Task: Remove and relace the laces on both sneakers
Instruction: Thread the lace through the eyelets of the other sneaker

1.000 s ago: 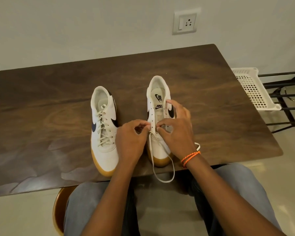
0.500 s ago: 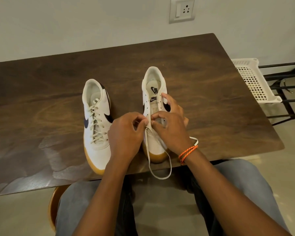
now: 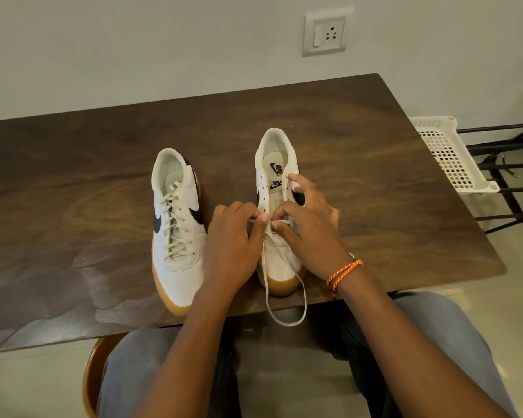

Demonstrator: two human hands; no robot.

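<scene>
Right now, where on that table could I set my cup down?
Bare patches on the dark wooden table: the wide stretch left of the laced white sneaker, the strip behind both sneakers, and the right end by the white plastic basket. Crowded: the front middle, where both hands thread the unlaced white sneaker.

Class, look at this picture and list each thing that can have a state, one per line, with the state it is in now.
Left sneaker: fully laced, upright on table.
Right sneaker: upper eyelets empty, laced only near the toe.
Lace: loop hanging over the table edge.
Left hand: pinching the lace.
Right hand: pinching the lace at the eyelets.
Wall switch: position unclear.
</scene>
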